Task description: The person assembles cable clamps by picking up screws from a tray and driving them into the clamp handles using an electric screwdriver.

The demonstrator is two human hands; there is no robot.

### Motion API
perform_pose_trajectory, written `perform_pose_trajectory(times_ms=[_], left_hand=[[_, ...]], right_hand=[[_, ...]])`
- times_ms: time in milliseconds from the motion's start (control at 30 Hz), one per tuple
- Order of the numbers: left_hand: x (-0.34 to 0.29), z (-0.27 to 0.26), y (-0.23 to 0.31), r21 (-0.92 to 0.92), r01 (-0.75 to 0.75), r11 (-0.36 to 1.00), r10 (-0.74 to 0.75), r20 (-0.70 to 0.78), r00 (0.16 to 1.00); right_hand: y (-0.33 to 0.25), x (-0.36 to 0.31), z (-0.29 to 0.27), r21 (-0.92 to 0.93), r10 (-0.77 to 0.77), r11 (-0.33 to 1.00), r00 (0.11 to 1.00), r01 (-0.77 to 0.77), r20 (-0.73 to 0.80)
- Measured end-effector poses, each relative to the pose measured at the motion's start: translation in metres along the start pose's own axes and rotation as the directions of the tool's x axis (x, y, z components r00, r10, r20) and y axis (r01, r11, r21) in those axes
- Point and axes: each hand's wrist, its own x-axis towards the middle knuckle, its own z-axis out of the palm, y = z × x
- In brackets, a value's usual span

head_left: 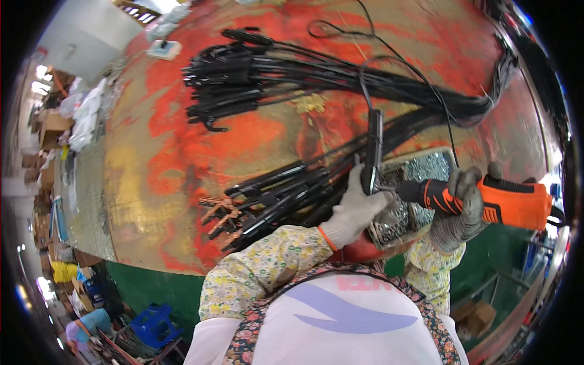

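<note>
My left hand [350,210], in a pale knit glove, is closed around the lower end of a long black plastic piece [375,137] with a thin cable at its top. My right hand [465,204], in a dark grey glove, grips an orange and black power screwdriver [517,202]. The tool's nose points left and meets the black piece near my left fingertips; the exact contact is hidden. Under both hands sits a box [383,244] with compartments of small silvery screws [431,167]. Left of my left hand lies a bundle of black pieces [274,201] with copper-coloured prongs [220,212].
A larger bundle of black cabled pieces [228,76] lies across the far side of the red, worn table [140,188]. A small white box [164,50] sits at the far left. On the floor, a blue stool [155,325] stands near another person [91,322].
</note>
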Motion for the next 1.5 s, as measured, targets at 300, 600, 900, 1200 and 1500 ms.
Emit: perform_pose_trajectory(times_ms=[300, 600, 900, 1200, 1500], left_hand=[[-0.065, -0.044, 0.115, 0.610, 0.113, 0.784, -0.080, -0.082, 0.993], [-0.054, -0.202, 0.284, 0.710, 0.225, -0.668, 0.480, 0.180, 0.858], [-0.007, -0.233, 0.272, 0.818, 0.270, -0.507, 0.774, 0.295, 0.561], [-0.127, -0.192, 0.169, 0.901, -0.010, -0.434, 0.524, 0.262, 0.811], [-0.166, -0.200, 0.127, 0.694, 0.155, -0.703, 0.302, 0.093, 0.949]], right_hand=[[-0.124, 0.009, -0.096, -0.168, -0.055, 0.984, 0.806, -0.056, -0.590], [-0.094, 0.033, -0.179, -0.729, 0.129, 0.556, 0.907, -0.400, -0.400], [0.008, 0.002, -0.058, -0.895, 0.439, 0.199, 0.780, 0.400, 0.446], [-0.012, -0.005, -0.028, -0.800, 0.602, 0.024, 0.630, 0.600, 0.491], [-0.017, -0.015, 0.003, -0.877, 0.658, 0.422, 0.587, 0.230, 0.471]])
